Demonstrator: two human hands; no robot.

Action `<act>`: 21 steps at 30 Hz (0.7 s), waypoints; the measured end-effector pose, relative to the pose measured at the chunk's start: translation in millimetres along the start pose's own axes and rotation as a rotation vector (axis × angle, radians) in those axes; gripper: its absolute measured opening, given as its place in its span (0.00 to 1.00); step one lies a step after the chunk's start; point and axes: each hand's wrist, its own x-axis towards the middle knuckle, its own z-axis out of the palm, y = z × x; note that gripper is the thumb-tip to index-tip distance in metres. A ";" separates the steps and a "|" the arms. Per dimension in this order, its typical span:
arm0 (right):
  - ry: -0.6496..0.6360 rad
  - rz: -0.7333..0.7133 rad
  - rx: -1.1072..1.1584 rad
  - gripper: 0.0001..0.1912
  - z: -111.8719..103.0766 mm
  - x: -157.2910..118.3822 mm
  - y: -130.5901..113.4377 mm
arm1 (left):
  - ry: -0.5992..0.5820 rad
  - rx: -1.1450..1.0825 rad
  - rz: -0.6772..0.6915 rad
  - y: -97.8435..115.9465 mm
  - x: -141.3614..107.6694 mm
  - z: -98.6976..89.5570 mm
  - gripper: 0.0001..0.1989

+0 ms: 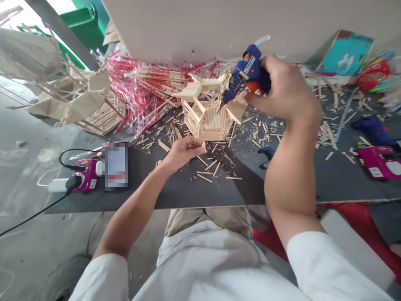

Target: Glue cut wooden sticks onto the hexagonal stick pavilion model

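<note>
In my right hand (pixel 283 85) is a blue glue gun (pixel 247 69), its nozzle pointing down. The nozzle tip is over the top of a small house-like model (pixel 214 121) built from thin wooden sticks; whether it touches cannot be made out. The model stands on the dark table with slatted roof panels around its top. Just in front of it my left hand (pixel 184 152) pinches a short wooden stick piece (pixel 204 146) between thumb and fingers. Several loose cut sticks (pixel 205 172) lie on the table close to that hand.
Bundles of red-tipped sticks (pixel 163 79) in plastic lie behind. A larger stick model (pixel 78 104) stands at left. A phone (pixel 117 167) and a pink power strip (pixel 86 174) lie front left. Another blue glue gun (pixel 374 127) and pink power strip (pixel 380 162) are at right.
</note>
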 end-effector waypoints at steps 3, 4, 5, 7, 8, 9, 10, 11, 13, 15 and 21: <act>0.006 -0.109 0.033 0.18 -1.8 -0.9 -9.3 | 0.001 -0.020 0.006 -1.2 1.0 0.0 0.26; 0.006 -0.139 0.047 0.16 -1.4 -0.6 -13.5 | -0.001 -0.026 0.005 -0.9 1.0 0.2 0.26; 0.001 -0.164 0.056 0.15 -0.6 -0.1 -17.7 | -0.004 -0.033 0.004 -0.4 0.9 0.5 0.25; -0.026 -0.186 0.045 0.14 2.5 1.6 -24.7 | -0.005 -0.045 -0.002 0.6 0.4 0.8 0.25; -0.044 -0.183 0.029 0.14 4.6 2.7 -27.0 | -0.003 -0.049 -0.004 1.0 0.2 0.9 0.25; -0.058 -0.175 0.014 0.14 6.9 3.9 -28.3 | 0.000 -0.051 -0.006 1.1 0.0 1.0 0.25; -0.069 -0.163 0.002 0.14 9.3 5.0 -28.8 | 0.003 -0.050 -0.008 1.1 -0.2 1.0 0.25; -0.075 -0.150 -0.004 0.15 11.6 6.0 -28.5 | 0.006 -0.047 -0.010 0.9 -0.3 0.9 0.25; -0.079 -0.135 0.004 0.15 15.4 7.5 -26.4 | 0.010 -0.029 -0.011 0.0 -0.4 0.6 0.25; -0.079 -0.127 0.011 0.16 17.5 8.2 -23.7 | 0.015 -0.003 -0.015 -1.0 -0.3 0.2 0.25; -0.111 -0.124 -0.012 0.16 18.5 8.7 -19.9 | 0.024 0.058 -0.022 -1.7 -0.4 -0.9 0.23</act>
